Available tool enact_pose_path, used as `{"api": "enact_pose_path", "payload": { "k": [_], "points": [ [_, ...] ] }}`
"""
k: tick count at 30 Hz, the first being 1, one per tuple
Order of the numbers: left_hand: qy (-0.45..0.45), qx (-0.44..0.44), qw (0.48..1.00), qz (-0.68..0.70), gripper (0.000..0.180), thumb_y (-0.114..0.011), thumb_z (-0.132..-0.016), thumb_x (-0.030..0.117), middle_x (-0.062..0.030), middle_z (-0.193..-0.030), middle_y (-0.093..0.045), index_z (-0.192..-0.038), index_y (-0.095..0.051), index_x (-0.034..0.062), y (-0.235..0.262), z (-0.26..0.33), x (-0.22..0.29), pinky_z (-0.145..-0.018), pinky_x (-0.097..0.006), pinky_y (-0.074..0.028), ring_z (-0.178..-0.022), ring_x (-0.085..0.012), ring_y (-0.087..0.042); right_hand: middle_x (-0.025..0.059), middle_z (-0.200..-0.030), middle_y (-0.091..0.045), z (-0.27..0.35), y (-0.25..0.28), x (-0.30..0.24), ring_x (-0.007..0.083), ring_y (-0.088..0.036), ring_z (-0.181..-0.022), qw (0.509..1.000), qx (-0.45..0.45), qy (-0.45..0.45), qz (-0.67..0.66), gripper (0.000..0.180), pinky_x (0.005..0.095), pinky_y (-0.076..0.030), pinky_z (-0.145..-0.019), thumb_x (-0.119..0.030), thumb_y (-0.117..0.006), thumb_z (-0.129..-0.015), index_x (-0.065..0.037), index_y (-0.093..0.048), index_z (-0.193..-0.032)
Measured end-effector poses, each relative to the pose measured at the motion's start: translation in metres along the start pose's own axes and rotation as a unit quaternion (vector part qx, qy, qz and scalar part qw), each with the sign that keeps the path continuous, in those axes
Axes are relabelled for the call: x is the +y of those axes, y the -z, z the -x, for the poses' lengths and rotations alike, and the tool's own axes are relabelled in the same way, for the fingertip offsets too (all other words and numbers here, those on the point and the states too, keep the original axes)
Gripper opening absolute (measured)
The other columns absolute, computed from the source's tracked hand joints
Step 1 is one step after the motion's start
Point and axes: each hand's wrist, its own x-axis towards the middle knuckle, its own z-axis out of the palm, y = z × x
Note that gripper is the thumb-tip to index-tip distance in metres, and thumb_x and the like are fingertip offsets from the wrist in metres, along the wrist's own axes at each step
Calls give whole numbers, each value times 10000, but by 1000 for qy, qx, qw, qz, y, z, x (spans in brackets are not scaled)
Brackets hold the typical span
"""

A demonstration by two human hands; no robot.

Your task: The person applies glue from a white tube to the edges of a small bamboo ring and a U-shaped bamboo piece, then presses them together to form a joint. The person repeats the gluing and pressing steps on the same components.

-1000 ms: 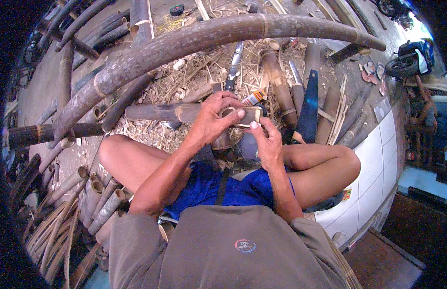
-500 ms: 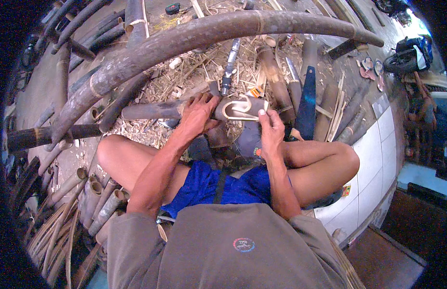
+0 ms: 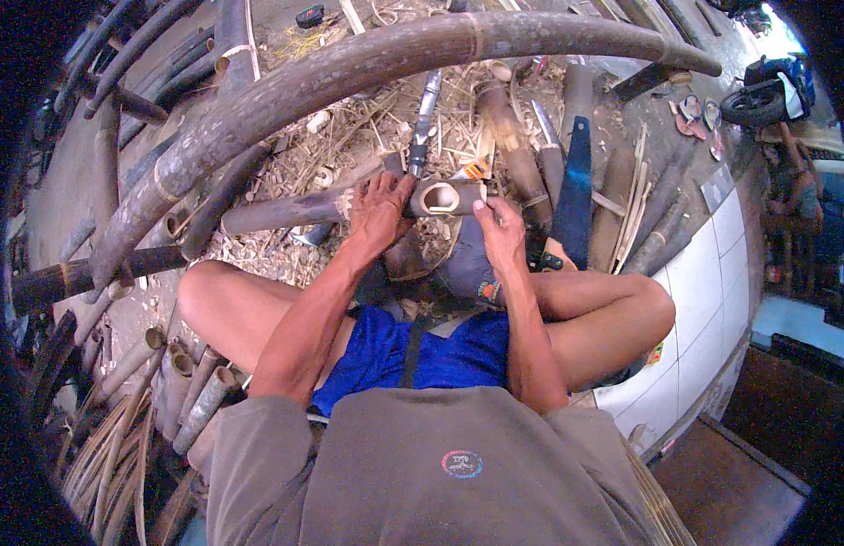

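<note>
Head view: the short bamboo section (image 3: pixel 447 197) with a cut opening lies crosswise, far of the knees. It would go best held steady and level from both ends. Left hand (image 3: pixel 378 211) fingers wrap its left end; right hand (image 3: pixel 499 227) fingers pinch its right end.

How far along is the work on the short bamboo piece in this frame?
Done: the bamboo piece is cut short and has an opening carved in its side; shavings litter the ground. In hand: the left hand and right hand grip it at either end, opening upward. A saw lies beside. Left: many uncut poles lie around; whether this piece needs more carving cannot be told.
</note>
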Motion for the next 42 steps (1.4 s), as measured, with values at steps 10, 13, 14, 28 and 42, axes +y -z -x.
{"api": "enact_pose_path", "payload": {
  "k": [10, 13, 14, 28, 42],
  "points": [
    [20, 31, 999, -37, 813, -870, -663, 174, -132, -1345, -554, -1403, -537, 204, -21, 6, -27, -1085, -552, -398, -1305, -345, -513, 165, -1032, -702, -13, -20, 0, 286, -651, -987, 998, -48, 17, 44, 349, 381, -481, -900, -299, -693, -969, 27, -725, -1089],
    [21, 29, 998, -54, 798, -868, -670, 182, -132, -1327, -559, -1395, -535, 198, -28, 5, -30, -1059, -558, -414, -1294, -342, -519, 180, -1052, -718, -19, -30, 20, 308, -670, -999, 998, -41, 20, 47, 358, 393, -491, -909, -309, -698, -962, 16, -730, -1110],
    [24, 26, 997, -62, 791, -868, -675, 186, -132, -1319, -562, -1392, -535, 196, -29, 6, -31, -1049, -561, -420, -1291, -339, -521, 185, -1056, -721, -21, -33, 25, 315, -674, -999, 998, -59, 1, 33, 359, 394, -494, -913, -315, -702, -958, 8, -734, -1112],
    [78, -86, 993, -34, 910, -899, -715, 333, -150, -1382, -546, -1496, -464, 165, -32, 5, -44, -1090, -569, -424, -1321, -363, -504, 193, -1063, -743, -36, -62, 54, 364, -685, -1015, 992, -8, 95, 85, 332, 453, -529, -922, -310, -754, -904, -14, -772, -1052],
    [-121, -12, 980, 157, 539, -782, -858, 342, -203, -1326, -631, -1288, -672, 37, 26, -13, -4, -1085, -475, -451, -1245, -406, -567, 35, -856, -692, -17, -36, 3, 121, -584, -797, 988, -102, -35, -109, 319, 320, -496, -738, -274, -727, -973, 34, -760, -1051]
  ]
}}
